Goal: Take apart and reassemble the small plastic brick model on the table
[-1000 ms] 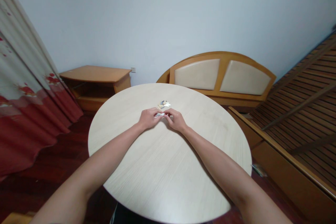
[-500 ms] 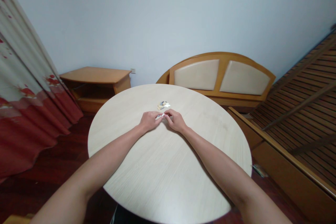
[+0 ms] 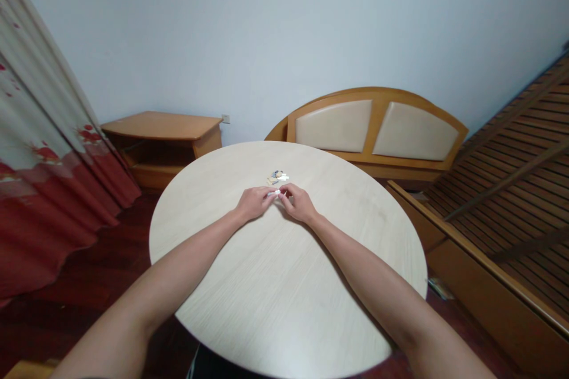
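My left hand (image 3: 254, 202) and my right hand (image 3: 299, 202) meet over the far half of a round pale wooden table (image 3: 284, 284). Between their fingertips is a small white piece (image 3: 278, 192), too small to name. Both hands pinch it, the left from one side and the right from the other. Just beyond the fingers lies a little pile of small parts (image 3: 276, 177), some white, some tan and some dark or bluish. Fingers hide part of the white piece.
Behind the table on the left stands a low wooden cabinet (image 3: 164, 125). A padded headboard (image 3: 413, 130) leans at the wall, and a slatted wooden bed frame (image 3: 511, 189) is on the right. A red and white curtain (image 3: 48, 160) hangs at the left.
Slightly more of the white piece shows between my fingertips, and my fingers have shifted a little on it. The pile and both arms stay nearly where they were.
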Demonstrator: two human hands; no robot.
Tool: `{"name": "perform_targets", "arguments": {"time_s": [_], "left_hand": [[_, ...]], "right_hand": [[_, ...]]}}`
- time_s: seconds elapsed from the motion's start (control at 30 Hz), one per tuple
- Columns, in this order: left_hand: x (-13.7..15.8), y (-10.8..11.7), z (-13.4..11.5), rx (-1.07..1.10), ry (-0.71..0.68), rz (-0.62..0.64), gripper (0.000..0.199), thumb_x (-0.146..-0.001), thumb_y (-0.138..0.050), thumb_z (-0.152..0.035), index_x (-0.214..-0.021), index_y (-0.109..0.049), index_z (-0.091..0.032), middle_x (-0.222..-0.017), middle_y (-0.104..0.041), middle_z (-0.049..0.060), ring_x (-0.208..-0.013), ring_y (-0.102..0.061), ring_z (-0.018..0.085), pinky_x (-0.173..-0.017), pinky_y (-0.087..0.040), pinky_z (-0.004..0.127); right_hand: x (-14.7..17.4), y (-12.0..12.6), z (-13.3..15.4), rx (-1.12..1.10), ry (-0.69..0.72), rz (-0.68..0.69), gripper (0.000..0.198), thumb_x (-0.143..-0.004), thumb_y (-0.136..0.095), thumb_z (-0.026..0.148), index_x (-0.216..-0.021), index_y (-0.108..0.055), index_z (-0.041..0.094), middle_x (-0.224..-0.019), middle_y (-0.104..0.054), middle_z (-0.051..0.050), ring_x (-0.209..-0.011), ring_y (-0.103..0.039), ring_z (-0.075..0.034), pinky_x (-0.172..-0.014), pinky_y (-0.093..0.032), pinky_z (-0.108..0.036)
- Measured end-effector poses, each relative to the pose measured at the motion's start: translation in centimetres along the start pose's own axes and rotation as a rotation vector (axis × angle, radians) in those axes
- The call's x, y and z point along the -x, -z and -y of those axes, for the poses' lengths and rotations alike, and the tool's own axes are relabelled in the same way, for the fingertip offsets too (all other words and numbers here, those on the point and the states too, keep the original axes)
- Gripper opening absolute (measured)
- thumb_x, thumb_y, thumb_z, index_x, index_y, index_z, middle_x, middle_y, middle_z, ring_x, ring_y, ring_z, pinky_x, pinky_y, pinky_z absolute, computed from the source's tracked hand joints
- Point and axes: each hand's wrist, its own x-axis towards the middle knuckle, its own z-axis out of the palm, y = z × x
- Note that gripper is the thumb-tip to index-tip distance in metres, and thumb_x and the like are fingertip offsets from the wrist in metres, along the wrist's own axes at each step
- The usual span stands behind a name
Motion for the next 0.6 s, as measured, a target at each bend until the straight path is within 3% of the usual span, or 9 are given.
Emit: {"name": "perform_targets", "arguments": {"time_s": [0.23,0.47,0.6], "left_hand": [[-0.04,-0.2,0.15,0.004,0.012,0.014,0.035,-0.103,-0.047,-0.037,-0.119,-0.074,-0.023,-0.12,-0.076,0.006,-0.108,-0.071,0.022,-0.092,-0.052,0.029],[-0.12,0.07,-0.17,0.002,0.04,0.022,0.036,-0.103,-0.045,-0.036,-0.102,-0.078,-0.022,-0.106,-0.079,0.006,-0.097,-0.072,0.021,-0.085,-0.051,0.028],[-0.18,0.18,-0.16,0.001,0.059,-0.003,0.03,-0.101,-0.051,-0.036,-0.104,-0.078,-0.022,-0.105,-0.079,0.006,-0.094,-0.072,0.021,-0.084,-0.051,0.029]], "right_hand": [[-0.09,-0.02,0.02,0.02,0.016,0.015,0.023,-0.101,-0.05,0.035,-0.105,-0.067,0.02,-0.097,-0.071,-0.008,-0.085,-0.064,-0.02,-0.081,-0.049,-0.031],[-0.03,-0.05,-0.04,0.091,-0.001,0.035,0.034,-0.103,-0.044,0.043,-0.094,-0.066,0.02,-0.089,-0.069,-0.007,-0.082,-0.062,-0.02,-0.078,-0.046,-0.031],[0.01,-0.13,-0.27,0.107,-0.01,0.052,0.034,-0.104,-0.042,0.043,-0.093,-0.065,0.02,-0.089,-0.068,-0.007,-0.082,-0.061,-0.02,-0.077,-0.045,-0.03]]}}
